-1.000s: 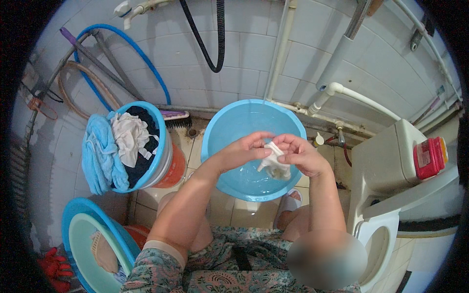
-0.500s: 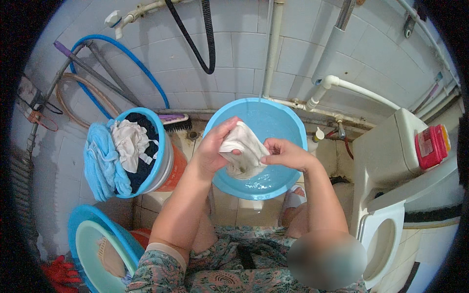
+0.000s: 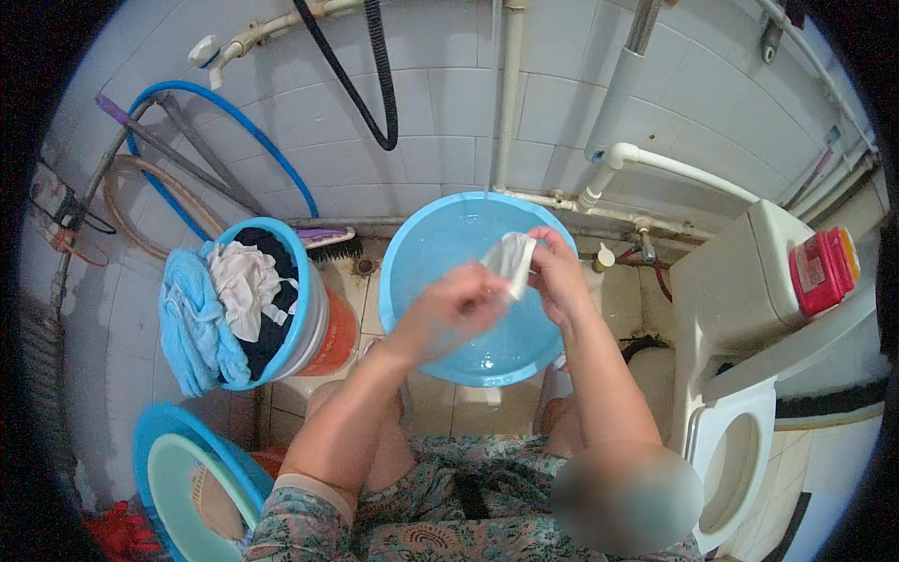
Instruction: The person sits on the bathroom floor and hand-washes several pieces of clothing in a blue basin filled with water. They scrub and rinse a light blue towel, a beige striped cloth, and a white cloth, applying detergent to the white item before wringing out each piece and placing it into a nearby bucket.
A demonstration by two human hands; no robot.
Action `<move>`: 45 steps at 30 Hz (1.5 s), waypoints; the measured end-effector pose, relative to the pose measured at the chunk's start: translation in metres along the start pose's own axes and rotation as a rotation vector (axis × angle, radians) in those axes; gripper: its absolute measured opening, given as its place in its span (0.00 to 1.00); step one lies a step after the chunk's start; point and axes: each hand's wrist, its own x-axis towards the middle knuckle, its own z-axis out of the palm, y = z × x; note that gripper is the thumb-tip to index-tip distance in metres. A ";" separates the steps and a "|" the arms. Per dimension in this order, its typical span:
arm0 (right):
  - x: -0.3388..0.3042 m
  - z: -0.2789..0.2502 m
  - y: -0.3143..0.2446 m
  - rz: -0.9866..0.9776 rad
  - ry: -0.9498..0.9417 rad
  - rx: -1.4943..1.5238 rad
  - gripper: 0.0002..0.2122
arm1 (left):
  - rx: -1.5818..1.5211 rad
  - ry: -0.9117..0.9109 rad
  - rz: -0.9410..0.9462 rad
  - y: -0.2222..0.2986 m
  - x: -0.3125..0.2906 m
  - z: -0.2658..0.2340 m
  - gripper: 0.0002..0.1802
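Observation:
Over a light blue basin (image 3: 403, 244) of water, a small white sock-like cloth (image 3: 511, 257) is stretched between my two hands. My right hand (image 3: 560, 281) pinches its right edge with thumb and fingers. My left hand (image 3: 454, 314) is closed at the cloth's lower left end, smeared by motion; its exact finger placement is hard to make out. Both hands are above the water, and the cloth hangs clear of it. A thin stream of water falls at the basin's far edge.
At left, an orange-and-white bucket (image 3: 330, 342) is topped by a blue-rimmed tub with a light blue towel (image 3: 192, 323) and white and dark clothes. Nested basins (image 3: 150, 440) stand below it. A scrubbing brush (image 3: 330, 242) lies by the wall; a toilet (image 3: 735, 468) is at right.
The cloth has been turned and gathered narrower, and moved right. My right hand has risen and turned palm inward; my left hand has dropped lower and shifted right.

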 end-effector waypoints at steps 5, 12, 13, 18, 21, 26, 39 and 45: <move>-0.005 0.003 -0.008 0.221 -0.339 0.570 0.11 | 0.727 -0.088 0.343 -0.008 -0.008 0.024 0.18; -0.012 -0.003 -0.007 0.145 -0.668 0.164 0.22 | -0.146 0.424 -0.005 -0.019 0.015 -0.011 0.17; -0.016 0.001 -0.010 0.166 -0.687 0.162 0.23 | -0.292 0.373 -0.035 -0.029 0.017 -0.008 0.18; -0.021 -0.002 -0.020 0.078 -0.631 -0.166 0.23 | -0.550 -0.092 -0.335 -0.042 0.021 -0.011 0.21; -0.016 -0.007 -0.015 -0.007 -0.618 -0.389 0.24 | -0.574 -0.122 -0.354 -0.033 0.020 -0.010 0.21; -0.024 0.002 -0.015 -0.137 -0.495 -0.385 0.21 | -0.691 -0.051 -0.385 -0.018 0.019 -0.011 0.18; 0.004 -0.019 0.026 -0.135 -0.360 -0.288 0.11 | -1.268 0.235 -0.187 -0.012 0.011 -0.051 0.17; -0.021 0.027 0.037 -0.217 -0.468 -0.282 0.12 | -1.350 0.135 -0.154 -0.021 0.010 -0.041 0.18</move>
